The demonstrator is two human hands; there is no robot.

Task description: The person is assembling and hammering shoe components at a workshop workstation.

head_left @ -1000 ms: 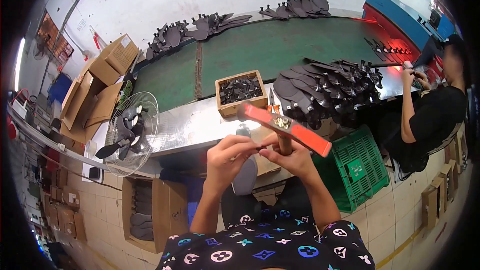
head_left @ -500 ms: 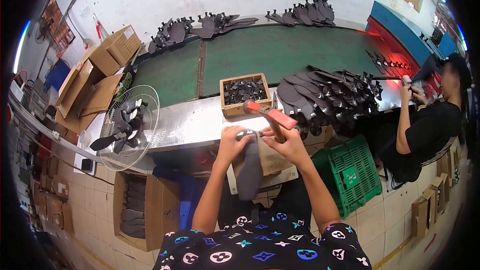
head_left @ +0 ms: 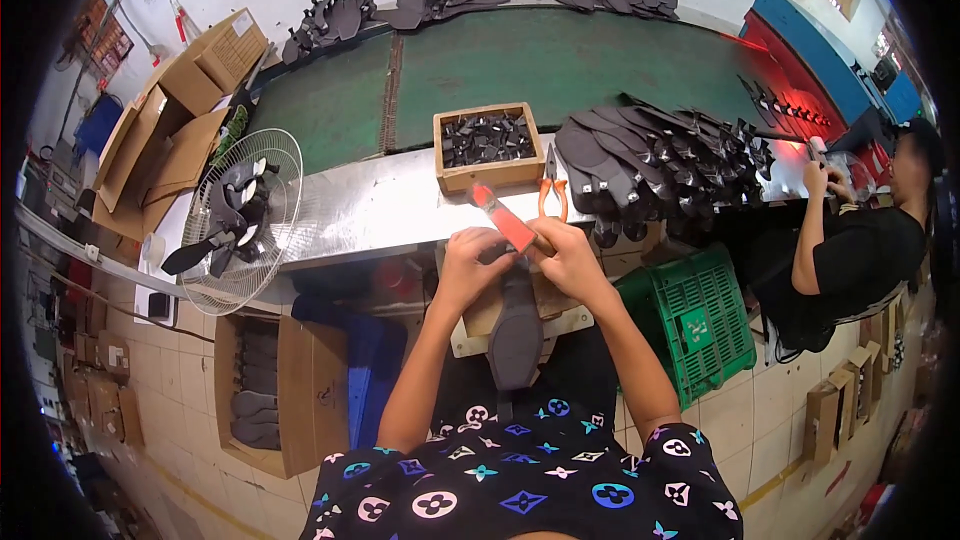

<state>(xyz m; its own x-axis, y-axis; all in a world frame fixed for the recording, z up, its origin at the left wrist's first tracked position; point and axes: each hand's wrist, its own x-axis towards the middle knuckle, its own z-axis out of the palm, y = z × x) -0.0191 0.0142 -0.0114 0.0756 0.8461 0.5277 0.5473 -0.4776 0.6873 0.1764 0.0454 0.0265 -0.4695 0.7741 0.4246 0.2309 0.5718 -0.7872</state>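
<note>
A dark grey shoe insole (head_left: 517,338) hangs down over the front of a wooden block (head_left: 553,308), its narrow end up between my hands. My left hand (head_left: 470,266) is closed on that narrow end, with the fingertips partly hidden. My right hand (head_left: 568,262) has its fingers wrapped round the handle of a hammer with a red head (head_left: 507,223). The hammer's head covers the spot where my hands meet, so I cannot make out whether the right fingertips touch the insole. Beyond them stands a wooden box (head_left: 455,180) of small black parts.
Pliers with orange handles (head_left: 553,198) lie beside the box, left of a pile of insoles (head_left: 610,160). A wire fan (head_left: 243,220) stands at left, an insole carton (head_left: 312,390) below, a green crate (head_left: 690,325) at right. A co-worker (head_left: 865,240) sits beyond it by the green belt (head_left: 500,70).
The insole has turned to hang straighter, its wide end shifting right. The hammer's head has swung round and lowered toward my hands. The whole view has shifted slightly.
</note>
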